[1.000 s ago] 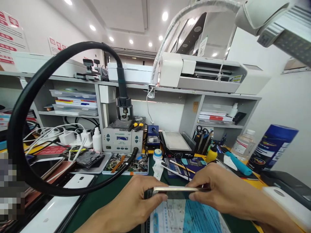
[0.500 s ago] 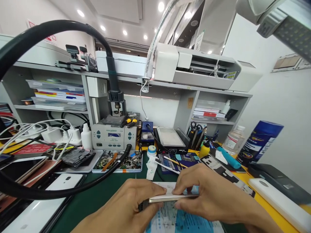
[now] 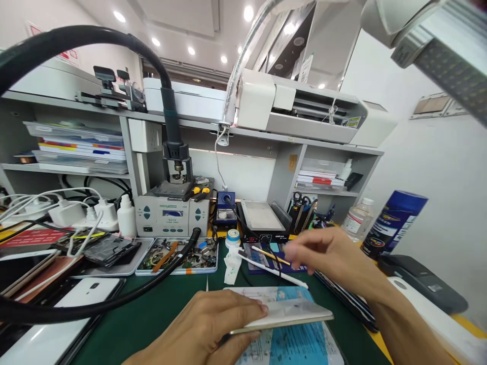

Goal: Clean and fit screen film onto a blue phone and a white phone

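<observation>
My left hand (image 3: 224, 324) grips the left end of a thin white phone (image 3: 292, 312) with a pale metallic edge. Its thumb is underneath and its fingers lie on top. The phone is held tilted just above a blue and white printed sheet (image 3: 300, 347), partly covering it. My right hand (image 3: 323, 253) is raised apart from the phone, above the mat's right side. Its thumb and fingertips are drawn together; whatever may be between them is hidden. A white pen-like stick (image 3: 281, 274) lies to the left of this hand, near a yellow-handled swab (image 3: 272, 255).
A tray of circuit boards (image 3: 178, 256) sits at the left, crossed by a black hose (image 3: 125, 301). Phones (image 3: 64, 319) are stacked at left front. Behind stand a rework station (image 3: 171, 218) and a hot plate (image 3: 262, 215). A blue spray can (image 3: 393, 223) stands at right.
My right hand has let go of the phone and moved up and right. My left hand keeps its hold, and the phone's right end now shows. The camera view has shifted slightly.
</observation>
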The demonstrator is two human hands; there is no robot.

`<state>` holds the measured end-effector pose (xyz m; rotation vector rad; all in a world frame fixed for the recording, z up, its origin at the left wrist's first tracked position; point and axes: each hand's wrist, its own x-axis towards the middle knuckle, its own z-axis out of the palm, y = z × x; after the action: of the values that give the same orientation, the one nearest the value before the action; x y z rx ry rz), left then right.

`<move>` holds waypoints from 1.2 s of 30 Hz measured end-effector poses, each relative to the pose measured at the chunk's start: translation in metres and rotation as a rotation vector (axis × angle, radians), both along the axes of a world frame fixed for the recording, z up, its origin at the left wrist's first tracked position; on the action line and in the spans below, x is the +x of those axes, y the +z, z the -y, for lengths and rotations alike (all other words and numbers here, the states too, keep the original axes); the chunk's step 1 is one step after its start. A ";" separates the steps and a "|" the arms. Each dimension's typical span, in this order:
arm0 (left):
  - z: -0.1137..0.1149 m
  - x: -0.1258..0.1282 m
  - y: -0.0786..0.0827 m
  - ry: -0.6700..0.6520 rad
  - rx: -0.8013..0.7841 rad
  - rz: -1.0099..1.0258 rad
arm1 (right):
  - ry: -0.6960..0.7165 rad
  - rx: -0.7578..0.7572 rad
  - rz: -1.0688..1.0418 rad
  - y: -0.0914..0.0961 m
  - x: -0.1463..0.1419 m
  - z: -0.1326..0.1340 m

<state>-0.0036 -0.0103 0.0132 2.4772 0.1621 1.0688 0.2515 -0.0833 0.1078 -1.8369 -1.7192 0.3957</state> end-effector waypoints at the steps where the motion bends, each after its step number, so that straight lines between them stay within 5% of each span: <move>1: 0.000 0.000 0.001 0.009 0.002 -0.004 | -0.106 0.048 0.042 -0.002 0.008 -0.006; 4: -0.001 0.002 -0.002 0.021 0.026 -0.001 | -0.198 0.038 0.140 -0.016 0.027 -0.023; 10: -0.004 0.004 -0.008 -0.018 0.059 0.004 | 0.056 -0.218 0.189 -0.051 0.033 -0.042; 18: -0.001 0.003 -0.014 0.036 0.027 0.034 | 0.183 -0.246 0.216 -0.068 0.032 -0.035; 22: 0.000 0.003 -0.014 0.048 -0.017 0.005 | 0.093 -0.128 0.155 -0.056 0.039 -0.032; 28: -0.005 0.007 -0.014 0.042 -0.141 -0.046 | 0.009 0.064 -0.141 -0.009 0.047 -0.012; 36: -0.009 0.012 -0.027 0.183 -0.177 0.073 | 0.248 -0.218 -0.418 0.006 0.022 0.016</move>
<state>0.0082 -0.0010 -0.0139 2.2951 0.4483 1.1636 0.2737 -0.0998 0.1135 -1.5398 -1.6549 1.0264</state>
